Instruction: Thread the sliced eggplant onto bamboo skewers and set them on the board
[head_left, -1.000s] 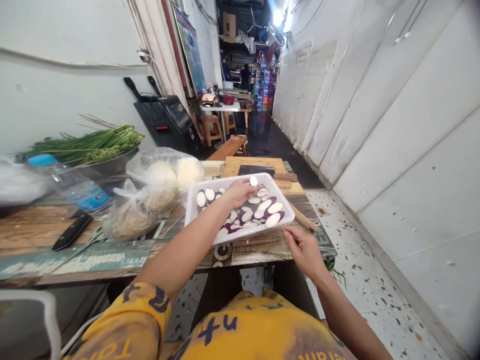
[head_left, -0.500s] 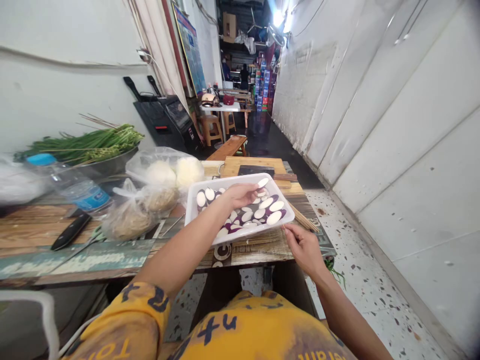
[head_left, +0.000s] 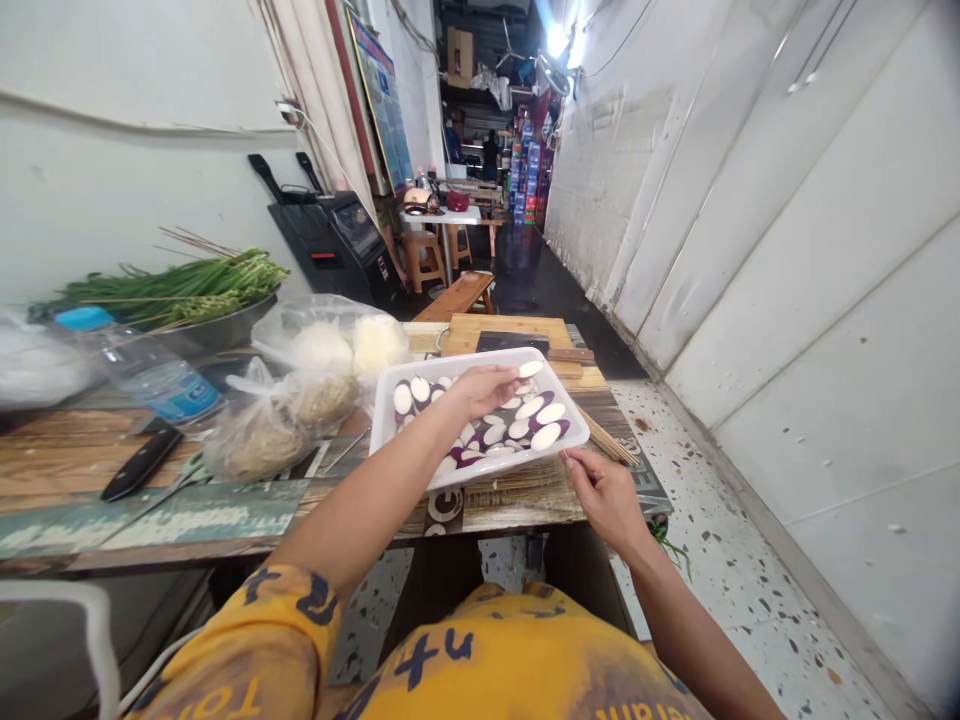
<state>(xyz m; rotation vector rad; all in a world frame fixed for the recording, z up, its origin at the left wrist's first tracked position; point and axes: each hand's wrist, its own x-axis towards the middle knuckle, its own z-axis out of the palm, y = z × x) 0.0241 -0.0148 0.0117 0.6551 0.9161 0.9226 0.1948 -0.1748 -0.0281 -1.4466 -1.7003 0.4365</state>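
A white plastic tray (head_left: 517,470) of cut eggplant pieces (head_left: 551,412), pale inside with purple skin, sits in front of me on the table. My left hand (head_left: 487,391) reaches over it, its fingers closed on an oval eggplant slice (head_left: 530,369) above the tray's far right part. Just off the near right corner, my right hand (head_left: 606,495) pinches a thin bamboo skewer (head_left: 565,453), most of which is hidden by the fingers. More bamboo skewers (head_left: 606,438) lie in a bundle to the right of the tray.
Behind the tray lie a wooden cutting board (head_left: 517,325) and a cleaver (head_left: 514,341). To the left are plastic bags of food (head_left: 262,430), a water bottle (head_left: 169,385), a black-handled knife (head_left: 142,463) and a metal bowl of greens (head_left: 210,290). A wall runs along the right.
The eggplant slice in my left hand has shifted slightly right and down. My right hand and its skewer have barely moved.
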